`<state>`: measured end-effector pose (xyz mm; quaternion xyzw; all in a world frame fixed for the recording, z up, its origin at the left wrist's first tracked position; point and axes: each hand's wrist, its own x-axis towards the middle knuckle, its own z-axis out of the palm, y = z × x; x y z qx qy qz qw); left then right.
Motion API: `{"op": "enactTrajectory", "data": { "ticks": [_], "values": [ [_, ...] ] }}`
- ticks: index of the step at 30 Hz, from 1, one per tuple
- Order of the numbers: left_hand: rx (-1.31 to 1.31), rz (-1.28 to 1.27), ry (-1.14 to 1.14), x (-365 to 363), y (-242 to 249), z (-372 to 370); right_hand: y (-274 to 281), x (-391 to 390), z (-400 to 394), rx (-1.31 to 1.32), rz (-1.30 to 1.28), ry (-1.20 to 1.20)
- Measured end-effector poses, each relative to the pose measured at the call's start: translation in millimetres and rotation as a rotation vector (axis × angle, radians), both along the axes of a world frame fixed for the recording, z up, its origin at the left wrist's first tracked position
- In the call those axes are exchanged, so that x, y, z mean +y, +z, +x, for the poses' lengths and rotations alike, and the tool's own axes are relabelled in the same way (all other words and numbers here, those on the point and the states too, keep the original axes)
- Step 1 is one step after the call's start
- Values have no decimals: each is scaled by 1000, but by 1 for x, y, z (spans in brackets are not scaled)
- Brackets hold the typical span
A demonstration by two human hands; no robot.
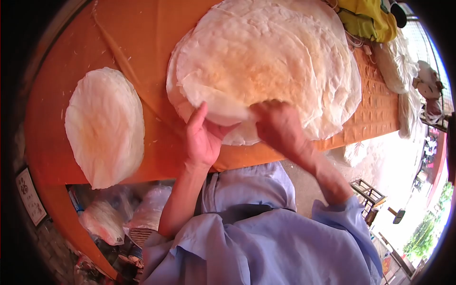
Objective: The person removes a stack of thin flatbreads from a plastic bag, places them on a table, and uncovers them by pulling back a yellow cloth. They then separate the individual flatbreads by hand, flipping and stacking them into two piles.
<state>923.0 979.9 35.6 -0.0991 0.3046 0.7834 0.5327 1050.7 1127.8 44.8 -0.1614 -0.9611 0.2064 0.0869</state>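
A broad stack of thin, pale round flatbreads (pixel 251 57), browned in patches, lies on an orange-covered table in front of me. My left hand (pixel 204 140) is at the near edge of the stack, palm turned up. Its thumb stands apart from the fingers, and the lifted rim of the top sheet reaches between them. My right hand (pixel 280 124), smeared a little by motion, is closed at the same rim, just right of the left hand. Its fingertips are partly hidden, but they appear to pinch the sheet's edge.
A smaller stack of flatbreads (pixel 105 126) lies to the left on the orange cloth (pixel 159 152). Yellow fabric (pixel 368 19) and plastic bags (pixel 396 61) are at the far right. Bagged goods (pixel 102 221) sit under the table. A small metal-framed stool (pixel 368 194) stands right.
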Motion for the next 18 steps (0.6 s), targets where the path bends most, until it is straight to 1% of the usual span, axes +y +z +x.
{"op": "enactTrajectory", "data": {
  "ticks": [1,2,3,4,6,7,10,11,12,14,15,16,17,18],
  "values": [
    [-4,78,-14,1,-2,-2,0,20,-4,-122,14,-1],
    [-9,158,-29,1,-3,-3,7,46,-11,-19,60,50],
    [13,141,-18,-2,-5,0,0,79,-12,-35,468,-62],
    [81,26,-69,-7,-14,4,50,102,-22,177,599,30],
    [214,-207,-169,-14,-36,12,152,117,-24,36,253,-157],
    [228,-327,-220,-12,-35,18,171,127,-17,211,137,-186],
    [222,-298,-352,-2,-38,33,202,85,-13,3,475,-373],
    [212,-267,-354,5,-38,38,186,89,-5,36,420,-234],
    [219,-271,-355,13,-36,41,157,91,5,66,363,-95],
    [232,-291,-355,27,-30,46,91,97,9,-37,275,-77],
    [220,-253,-352,29,-37,48,58,99,16,-203,120,-180],
    [195,-262,-345,31,-40,48,21,107,26,-306,201,-120],
    [172,-269,-339,34,-42,49,-5,111,37,-242,107,-90],
    [148,-275,-334,36,-43,49,-9,108,43,-156,151,-41]
  ]
}}
